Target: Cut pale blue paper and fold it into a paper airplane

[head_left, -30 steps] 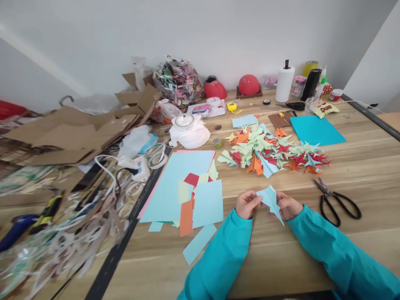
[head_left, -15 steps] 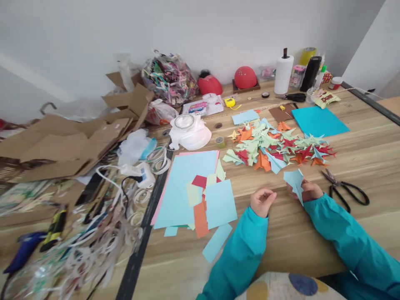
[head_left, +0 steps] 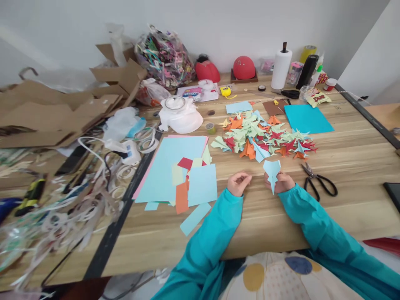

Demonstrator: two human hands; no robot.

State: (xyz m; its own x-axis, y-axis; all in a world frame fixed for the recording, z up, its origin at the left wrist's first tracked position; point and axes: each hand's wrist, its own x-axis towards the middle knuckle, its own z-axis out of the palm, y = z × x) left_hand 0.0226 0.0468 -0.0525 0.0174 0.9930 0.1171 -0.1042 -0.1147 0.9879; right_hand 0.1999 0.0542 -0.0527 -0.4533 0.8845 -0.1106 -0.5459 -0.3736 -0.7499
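My right hand (head_left: 283,182) grips a light blue folded paper plane (head_left: 272,173), its pointed end toward me and its wide end away. Left of it, my left hand (head_left: 239,182) rests just above the table with fingers curled and thumb and forefinger together; nothing shows in them. Beyond both hands lies a pile of folded paper planes (head_left: 250,132) in green, orange, red and blue. Sheets of light blue paper (head_left: 202,183) lie to the left of my left hand, with small red, yellow and orange pieces among them.
Black-handled scissors (head_left: 318,181) lie right of my right hand. A turquoise stack of paper (head_left: 308,118) is at the back right. Cardboard boxes (head_left: 56,112), tape rolls and tangled strips (head_left: 90,216) crowd the left side. A white paper roll (head_left: 281,69) stands by the wall.
The whole view has shifted, so the table and hands sit further left and higher in the picture. The paper plane stays in my right hand, turned a little more upright.
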